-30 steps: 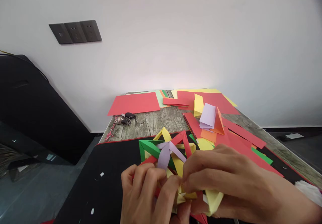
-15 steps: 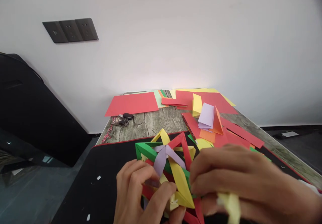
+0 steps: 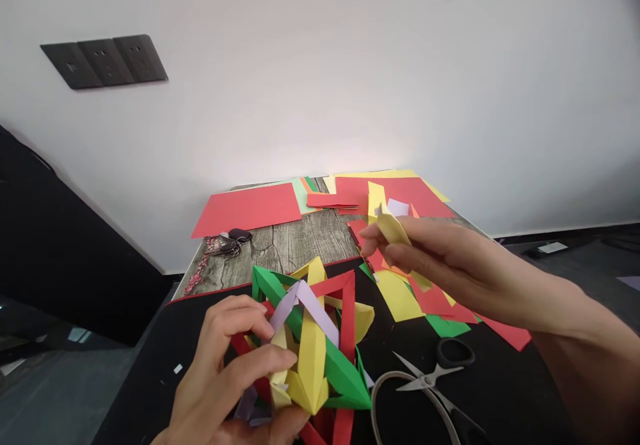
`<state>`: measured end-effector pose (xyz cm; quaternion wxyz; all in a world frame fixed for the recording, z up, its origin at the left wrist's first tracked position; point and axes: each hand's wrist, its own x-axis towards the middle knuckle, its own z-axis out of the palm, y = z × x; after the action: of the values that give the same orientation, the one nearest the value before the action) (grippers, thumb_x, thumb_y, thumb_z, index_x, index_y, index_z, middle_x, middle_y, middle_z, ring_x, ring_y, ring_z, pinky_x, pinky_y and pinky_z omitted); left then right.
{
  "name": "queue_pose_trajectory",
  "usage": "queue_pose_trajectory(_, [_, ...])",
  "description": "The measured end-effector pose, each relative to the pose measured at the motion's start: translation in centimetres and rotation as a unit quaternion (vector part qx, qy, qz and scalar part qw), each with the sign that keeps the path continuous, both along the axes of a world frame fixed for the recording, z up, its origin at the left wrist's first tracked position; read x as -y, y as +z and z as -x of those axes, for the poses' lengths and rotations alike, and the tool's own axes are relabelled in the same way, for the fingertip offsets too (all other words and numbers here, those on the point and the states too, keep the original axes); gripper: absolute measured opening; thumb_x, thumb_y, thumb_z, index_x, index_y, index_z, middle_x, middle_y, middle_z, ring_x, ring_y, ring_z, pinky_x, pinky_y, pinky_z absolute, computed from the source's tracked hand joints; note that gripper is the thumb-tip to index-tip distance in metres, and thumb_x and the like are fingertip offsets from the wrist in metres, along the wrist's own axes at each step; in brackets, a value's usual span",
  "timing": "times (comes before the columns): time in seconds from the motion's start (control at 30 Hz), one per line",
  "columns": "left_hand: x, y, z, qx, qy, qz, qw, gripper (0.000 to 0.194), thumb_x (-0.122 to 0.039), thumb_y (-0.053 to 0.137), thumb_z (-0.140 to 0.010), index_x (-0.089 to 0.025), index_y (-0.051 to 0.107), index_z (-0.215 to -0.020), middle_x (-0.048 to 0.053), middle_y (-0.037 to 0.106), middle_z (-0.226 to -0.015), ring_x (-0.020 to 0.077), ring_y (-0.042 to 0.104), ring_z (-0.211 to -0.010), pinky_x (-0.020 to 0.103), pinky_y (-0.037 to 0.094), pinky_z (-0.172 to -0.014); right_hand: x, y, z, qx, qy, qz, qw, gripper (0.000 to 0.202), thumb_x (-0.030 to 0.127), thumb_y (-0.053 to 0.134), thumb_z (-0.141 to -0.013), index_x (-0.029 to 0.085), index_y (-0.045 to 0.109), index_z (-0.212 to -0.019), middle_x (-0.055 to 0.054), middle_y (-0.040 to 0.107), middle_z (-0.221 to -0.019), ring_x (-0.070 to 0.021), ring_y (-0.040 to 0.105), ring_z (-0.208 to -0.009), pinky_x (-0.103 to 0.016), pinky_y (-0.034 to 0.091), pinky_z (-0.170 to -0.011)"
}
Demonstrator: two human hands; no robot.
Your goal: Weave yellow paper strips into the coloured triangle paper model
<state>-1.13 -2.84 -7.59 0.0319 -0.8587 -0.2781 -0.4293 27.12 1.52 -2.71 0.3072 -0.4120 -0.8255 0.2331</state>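
A folded-paper model [image 3: 313, 358] of interlocked red, green, yellow and lilac strips stands over the black mat [image 3: 185, 338]. My left hand [image 3: 235, 371] grips its left side, fingertips pinching a pale yellow piece near the front. Raised to the right of the model, my right hand [image 3: 440, 258] holds a folded pale yellow strip [image 3: 393, 227] between its fingers, apart from the model. Below that hand lie open scissors [image 3: 431, 378] and a grey ring [image 3: 379, 398], one overlapping the other.
Red sheets [image 3: 250, 208] lie at the table's back. Keys [image 3: 227, 241] rest on the wood at the left. A pencil [image 3: 361, 248], coloured scraps [image 3: 400, 295] and a folded yellow paper [image 3: 376, 198] are at the right. Small white bits dot the mat.
My right hand has moved up and away from the model with the pale yellow strip, uncovering the scissors and ring. The model has turned slightly in my left hand. The view has shifted right.
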Motion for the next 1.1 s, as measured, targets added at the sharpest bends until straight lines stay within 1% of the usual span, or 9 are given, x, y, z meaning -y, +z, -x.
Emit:
queue_pose_trajectory(0.1, [-0.8,-0.6,0.7,0.020,-0.030,0.017,0.999,0.032,-0.012,0.070,-0.072,-0.017,0.057,-0.101,0.009,0.048,-0.101,0.0284,0.051,-0.101,0.048,0.050,-0.085,0.1,0.1,0.0,-0.008,0.047,-0.007,0.999,0.027,0.035,0.040,-0.101,0.020,0.054,-0.084,0.000,0.056,-0.072,-0.0119,0.052,-0.066,-0.025,0.040,-0.057])
queue_pose_trajectory(0.2, [-1.4,-1.1,1.5,0.032,-0.053,0.042,0.997,0.038,-0.012,0.070,-0.071,-0.017,0.058,-0.106,0.010,0.048,-0.105,0.0310,0.050,-0.104,0.053,0.047,-0.089,0.3,0.2,0.4,0.002,0.055,-0.020,0.998,0.029,0.035,0.037,-0.102,0.021,0.054,-0.083,0.003,0.052,-0.065,-0.0109,0.047,-0.058,-0.024,0.038,-0.053])
queue_pose_trajectory(0.3, [-1.9,-1.0,2.2,0.055,-0.054,0.074,0.994,0.028,-0.019,0.067,-0.079,-0.018,0.058,-0.105,0.010,0.049,-0.105,0.0296,0.050,-0.104,0.049,0.048,-0.088,0.8,0.1,0.8,0.040,0.052,-0.028,0.997,0.032,0.038,0.033,-0.102,0.022,0.060,-0.094,-0.001,0.061,-0.080,-0.0132,0.054,-0.067,-0.025,0.045,-0.061])
queue_pose_trajectory(0.4, [-2.4,-0.9,2.5,0.078,-0.054,0.087,0.992,0.020,-0.026,0.063,-0.085,-0.020,0.059,-0.104,0.010,0.051,-0.104,0.0271,0.050,-0.104,0.045,0.050,-0.088,1.1,-0.3,0.9,0.099,0.051,-0.018,0.994,0.034,0.039,0.032,-0.102,0.023,0.058,-0.118,-0.005,0.061,-0.097,-0.0151,0.058,-0.074,-0.027,0.048,-0.064])
queue_pose_trajectory(0.53, [-3.2,-0.9,2.7,0.110,-0.046,0.099,0.988,0.017,-0.030,0.063,-0.087,-0.022,0.060,-0.102,0.009,0.053,-0.104,0.0248,0.053,-0.102,0.039,0.052,-0.084,0.5,-0.4,0.4,0.137,0.041,-0.004,0.990,0.035,0.037,0.040,-0.100,0.028,0.055,-0.131,-0.003,0.055,-0.093,-0.0138,0.054,-0.071,-0.027,0.047,-0.062])
queue_pose_trajectory(0.67, [-3.7,-1.2,3.0,0.150,-0.045,0.126,0.980,0.019,-0.032,0.065,-0.085,-0.022,0.062,-0.100,0.009,0.056,-0.103,0.0226,0.055,-0.099,0.034,0.052,-0.079,-0.2,-0.2,-0.4,0.078,0.044,-0.017,0.996,0.020,0.032,0.058,-0.092,0.028,0.069,-0.108,-0.001,0.055,-0.081,-0.0126,0.049,-0.067,-0.024,0.040,-0.054])
queue_pose_trajectory(0.77, [-3.8,-1.3,3.1,0.169,-0.043,0.140,0.975,0.017,-0.032,0.067,-0.084,-0.023,0.064,-0.098,0.009,0.057,-0.100,0.0229,0.056,-0.096,0.034,0.053,-0.076,-0.4,-0.3,-0.5,0.039,0.033,-0.012,0.999,0.011,0.031,0.063,-0.088,0.024,0.071,-0.090,-0.001,0.057,-0.078,-0.0119,0.049,-0.064,-0.024,0.037,-0.052])
queue_pose_trajectory(0.9, [-4.0,-1.4,3.3,0.181,-0.037,0.143,0.972,0.018,-0.034,0.067,-0.084,-0.022,0.065,-0.097,0.009,0.058,-0.100,0.0234,0.057,-0.097,0.035,0.053,-0.076,-0.7,-0.5,-0.1,0.042,0.025,0.003,0.999,0.016,0.038,0.064,-0.087,0.023,0.069,-0.088,0.002,0.059,-0.075,-0.0105,0.048,-0.062,-0.024,0.035,-0.052])
queue_pose_trajectory(1.1, [-4.2,-1.7,3.5,0.188,-0.023,0.153,0.970,0.018,-0.035,0.066,-0.084,-0.023,0.064,-0.097,0.009,0.058,-0.102,0.0235,0.057,-0.098,0.034,0.053,-0.075,-1.2,-0.5,-0.5,0.075,0.091,-0.006,0.993,0.031,0.042,0.047,-0.098,0.021,0.068,-0.091,0.001,0.050,-0.068,-0.0124,0.045,-0.065,-0.025,0.035,-0.055])
